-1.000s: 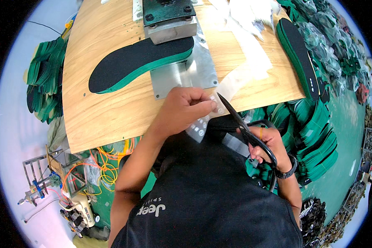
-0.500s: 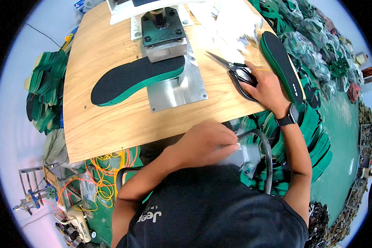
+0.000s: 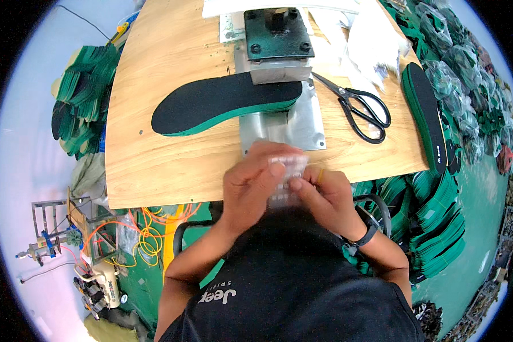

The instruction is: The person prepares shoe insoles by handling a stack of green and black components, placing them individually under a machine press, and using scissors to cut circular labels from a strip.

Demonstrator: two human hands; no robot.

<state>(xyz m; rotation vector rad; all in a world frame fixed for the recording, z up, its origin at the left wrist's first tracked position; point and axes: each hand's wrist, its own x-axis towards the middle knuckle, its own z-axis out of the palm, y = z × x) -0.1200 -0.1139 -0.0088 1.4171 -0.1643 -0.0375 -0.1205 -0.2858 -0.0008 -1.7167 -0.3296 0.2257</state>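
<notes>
My left hand [image 3: 255, 185] and my right hand [image 3: 324, 195] meet at the near edge of the wooden table [image 3: 154, 165]. Both pinch a small clear plastic piece [image 3: 285, 176], blurred between the fingers. A black insole with a green underside [image 3: 222, 102] lies just beyond, its heel under a grey metal block of a press [image 3: 279, 40]. The press stands on a metal plate [image 3: 302, 128]. Black scissors [image 3: 359, 108] lie open on the table to the right, free of either hand.
Another black and green insole [image 3: 430, 119] lies along the table's right edge. Stacks of green insoles [image 3: 439, 216] fill the right side and a pile [image 3: 80, 108] sits at the left. Clear bags [image 3: 376, 45] lie at the back right. Orange wires [image 3: 148, 239] hang below the table.
My right hand has set the scissors down on the table and come back to join my left hand on the clear plastic piece at the table's near edge.
</notes>
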